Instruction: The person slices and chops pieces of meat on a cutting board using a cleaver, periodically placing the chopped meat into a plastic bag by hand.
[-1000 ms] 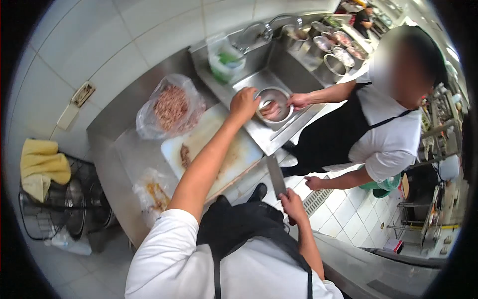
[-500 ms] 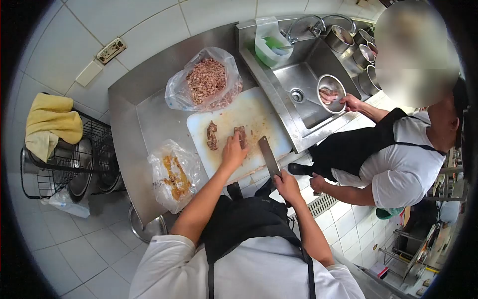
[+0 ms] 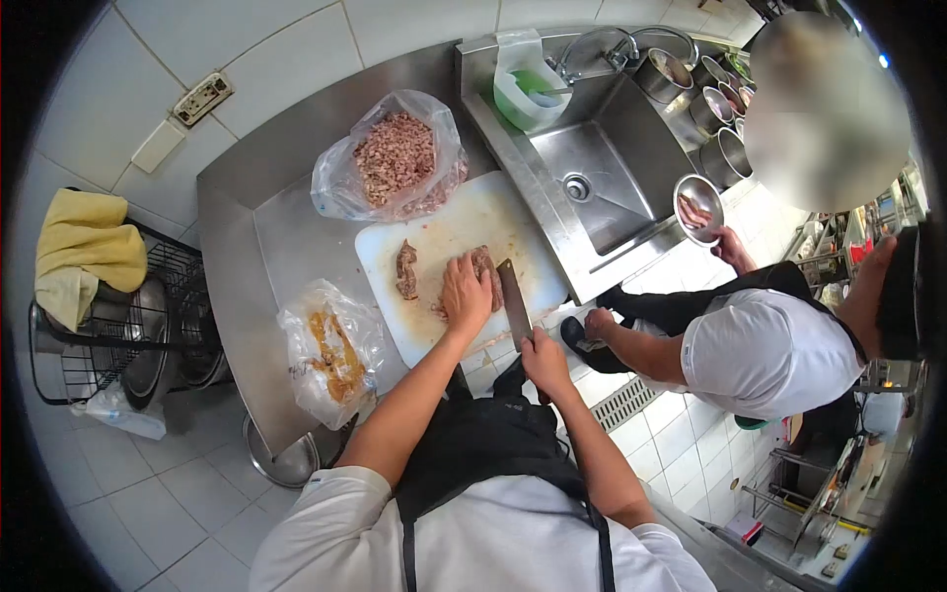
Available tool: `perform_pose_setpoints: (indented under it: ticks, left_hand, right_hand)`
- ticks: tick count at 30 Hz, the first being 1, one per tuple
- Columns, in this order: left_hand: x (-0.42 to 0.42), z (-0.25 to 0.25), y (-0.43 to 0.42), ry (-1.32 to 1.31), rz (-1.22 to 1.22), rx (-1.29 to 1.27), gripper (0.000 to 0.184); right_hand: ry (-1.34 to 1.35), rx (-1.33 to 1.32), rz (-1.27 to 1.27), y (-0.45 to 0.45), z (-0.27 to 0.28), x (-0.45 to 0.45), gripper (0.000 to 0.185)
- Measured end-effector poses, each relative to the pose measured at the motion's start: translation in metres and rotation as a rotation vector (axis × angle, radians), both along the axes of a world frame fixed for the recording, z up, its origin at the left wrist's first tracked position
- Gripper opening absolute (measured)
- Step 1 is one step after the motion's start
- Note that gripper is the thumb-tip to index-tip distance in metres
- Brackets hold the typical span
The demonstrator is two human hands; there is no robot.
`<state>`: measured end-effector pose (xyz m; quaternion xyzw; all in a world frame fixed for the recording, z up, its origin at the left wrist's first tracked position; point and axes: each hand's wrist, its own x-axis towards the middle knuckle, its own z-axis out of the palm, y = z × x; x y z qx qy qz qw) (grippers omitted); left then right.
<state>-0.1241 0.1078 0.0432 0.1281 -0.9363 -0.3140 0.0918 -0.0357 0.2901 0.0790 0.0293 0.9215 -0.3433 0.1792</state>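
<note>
My left hand (image 3: 466,296) rests on a long brown piece of meat (image 3: 493,280), holding it against the white cutting board (image 3: 400,331); its fingers partly cover the meat. My right hand (image 3: 545,360) is closed round the handle of a cleaver (image 3: 515,306). The blade is right beside the meat, on its right side; I cannot tell whether they touch. A smaller dark strip of meat (image 3: 406,270) lies on the board's left part. Behind the board stands an open plastic bag of chopped meat (image 3: 395,158).
A plastic bag with yellowish bits (image 3: 337,355) lies left of the board. To the right is a metal sink (image 3: 602,183) with a green container (image 3: 531,99) at its corner. A co-worker stands there, holding a metal bowl (image 3: 698,209) with meat. A wire rack (image 3: 99,355) stands at left.
My left hand now lies flatter along the meat, showing more of it. The cleaver has come up beside the meat. The co-worker's bowl has moved right, away from over the sink.
</note>
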Motion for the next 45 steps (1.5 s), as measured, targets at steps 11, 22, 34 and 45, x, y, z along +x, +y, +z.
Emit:
perform_pose_setpoints:
  ticks: [11, 22, 34, 45]
  left_hand:
    - [-0.020, -0.047, 0.009, 0.226, 0.019, -0.050, 0.036]
    - [-0.029, -0.041, 0.025, 0.204, 0.243, -0.016, 0.028]
    - [-0.029, -0.047, 0.017, 0.257, 0.208, 0.016, 0.023]
    - [-0.033, -0.053, 0.013, 0.268, 0.161, 0.043, 0.020]
  right_hand:
    - [0.190, -0.029, -0.003, -0.004, 0.022, -0.022, 0.023]
    - [0.203, -0.056, 0.074, -0.002, 0.005, -0.038, 0.023]
    - [0.160, 0.004, 0.113, -0.011, 0.008, -0.039, 0.024]
    - [0.092, 0.025, 0.140, -0.020, 0.007, -0.066, 0.029]
